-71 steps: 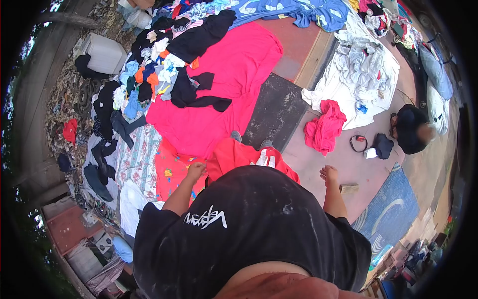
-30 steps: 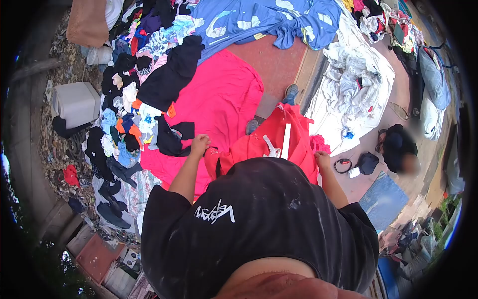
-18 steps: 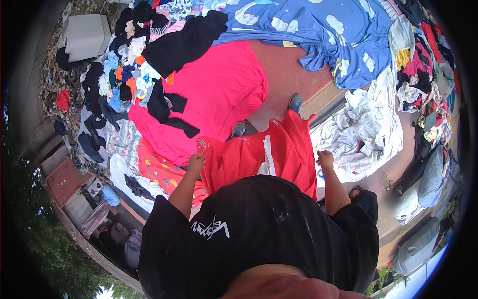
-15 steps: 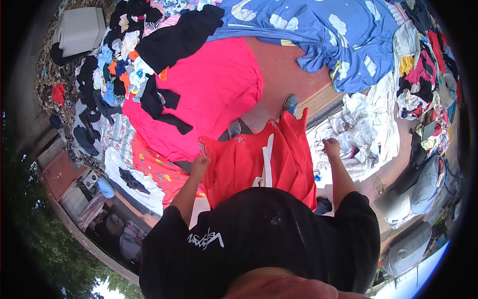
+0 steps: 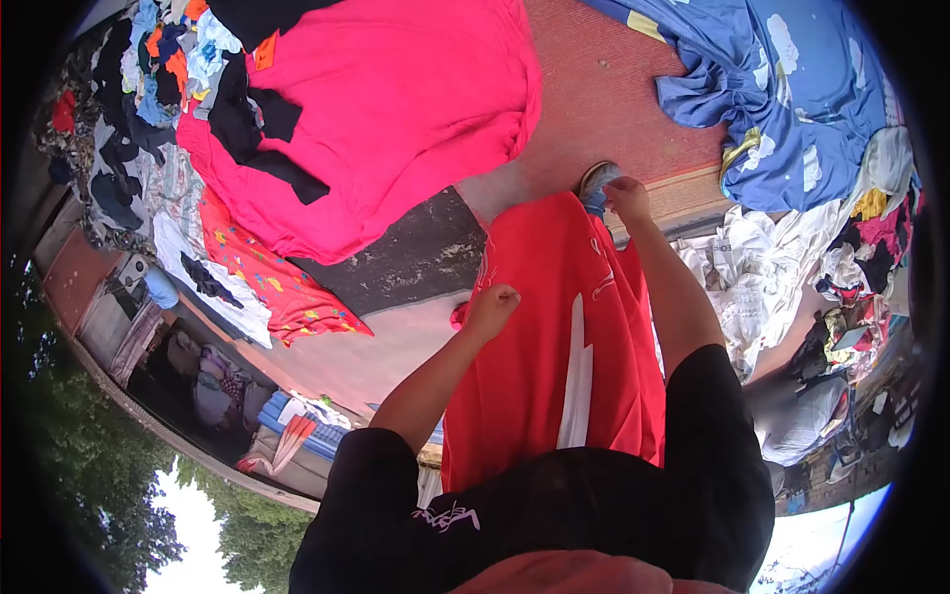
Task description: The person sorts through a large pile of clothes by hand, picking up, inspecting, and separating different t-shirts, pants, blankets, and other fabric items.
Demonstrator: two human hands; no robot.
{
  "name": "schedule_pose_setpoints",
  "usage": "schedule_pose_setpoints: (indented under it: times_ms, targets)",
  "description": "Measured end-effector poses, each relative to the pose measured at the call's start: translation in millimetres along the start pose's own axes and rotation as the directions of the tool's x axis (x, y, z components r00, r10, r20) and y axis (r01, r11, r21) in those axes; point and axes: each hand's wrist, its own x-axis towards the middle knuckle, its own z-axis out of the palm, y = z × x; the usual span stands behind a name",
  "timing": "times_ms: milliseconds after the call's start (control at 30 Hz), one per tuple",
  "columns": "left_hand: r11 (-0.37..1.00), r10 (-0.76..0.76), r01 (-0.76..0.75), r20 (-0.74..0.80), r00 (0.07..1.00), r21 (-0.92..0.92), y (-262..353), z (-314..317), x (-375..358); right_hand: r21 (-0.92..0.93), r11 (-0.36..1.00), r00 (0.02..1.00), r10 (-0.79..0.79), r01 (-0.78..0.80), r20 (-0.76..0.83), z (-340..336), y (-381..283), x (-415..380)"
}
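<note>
I hold a red garment with a white stripe (image 5: pixel 559 337) out in front of my body. My left hand (image 5: pixel 492 309) is closed on its left edge at about chest height. My right hand (image 5: pixel 627 199) grips its far top edge, stretched forward above my shoe (image 5: pixel 596 182). The cloth hangs down between my arms and hides most of my legs.
A large pink sheet (image 5: pixel 386 109) with dark clothes on it lies ahead on the left. A blue cloud-print sheet (image 5: pixel 792 89) lies at the upper right, a heap of white clothes (image 5: pixel 752 287) at the right. A red patterned cloth (image 5: pixel 262 287) lies at the left.
I have turned and lifted the red garment higher. My right hand has reached forward with its top edge, and my left hand has moved inward along the cloth.
</note>
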Motion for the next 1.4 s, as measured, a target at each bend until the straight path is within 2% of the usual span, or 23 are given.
schedule_pose_setpoints:
  times_ms: [133,200,300,433,533,600,667,733,800,900,1000,1033,1100,1133,1200,1233,1300,1333,1400]
  targets:
    - [0.974,-0.103,0.069,-0.150,0.983,-0.216,-49,18,92,-0.164,0.984,0.997,-0.060,0.069,0.057,117,46,87]
    - [0.929,-0.144,0.068,-0.185,0.972,-0.365,-77,26,126,-0.083,0.996,1.000,-0.025,0.026,0.011,171,48,113]
    - [0.814,-0.196,0.118,-0.076,0.978,-0.569,-104,27,164,0.072,0.993,0.995,0.098,-0.096,-0.021,232,58,149]
    - [0.548,-0.294,0.190,0.025,0.955,-0.815,-117,14,197,0.282,0.937,0.971,0.233,-0.208,-0.059,267,50,172]
    - [0.390,-0.288,0.156,0.041,0.957,-0.907,-126,1,220,0.508,0.860,0.997,0.077,-0.053,-0.026,250,46,170]
    - [0.235,-0.243,0.095,0.036,0.969,-0.967,-123,1,236,0.690,0.716,0.993,0.038,-0.106,0.113,212,44,148]
    - [0.058,-0.252,0.064,0.047,0.967,-0.996,-107,-3,253,0.748,0.611,0.961,0.091,-0.260,0.259,178,0,89]
    - [-0.156,-0.213,0.037,0.070,0.975,-0.987,-92,-6,263,0.642,0.690,0.921,0.096,-0.334,0.377,145,-9,58]
    - [-0.387,-0.116,0.023,0.073,0.990,-0.922,-83,-16,272,0.493,0.799,0.908,0.152,-0.345,0.389,125,-29,20]
    - [-0.633,0.026,-0.158,-0.226,0.974,-0.758,-89,-29,277,0.321,0.904,0.903,0.140,-0.284,0.405,89,-15,7]
    - [-0.607,-0.061,-0.265,-0.288,0.956,-0.749,-132,-29,277,-0.007,0.992,0.956,0.126,-0.129,0.265,56,-4,8]
    - [-0.574,-0.102,-0.263,-0.251,0.963,-0.776,-141,-31,264,-0.171,0.985,0.978,0.037,-0.002,0.204,39,6,18]
    - [-0.481,-0.170,-0.248,-0.188,0.967,-0.841,-174,-22,242,-0.501,0.842,0.979,-0.171,0.202,0.108,4,35,43]
    - [-0.452,-0.267,-0.214,-0.097,0.959,-0.866,-203,-10,237,-0.653,0.733,0.975,-0.219,0.189,0.037,-8,45,53]
    - [-0.296,-0.510,-0.138,0.035,0.859,-0.945,-220,11,215,-0.886,0.457,0.942,-0.324,0.073,-0.090,-32,66,72]
    - [-0.263,-0.521,-0.042,0.106,0.847,-0.964,-251,28,211,-0.887,0.462,0.927,-0.339,0.013,-0.163,-40,77,73]
    - [-0.193,-0.562,0.142,0.228,0.795,-0.971,-284,56,208,-0.858,0.400,0.911,-0.113,-0.323,-0.396,-44,67,59]
    - [-0.156,-0.607,0.212,0.264,0.749,-0.965,-287,64,201,-0.838,0.405,0.893,-0.101,-0.365,-0.438,-56,82,61]
    - [0.024,-0.650,0.287,0.203,0.733,-0.958,-286,71,191,-0.789,0.458,0.871,-0.063,-0.409,-0.488,-68,101,71]
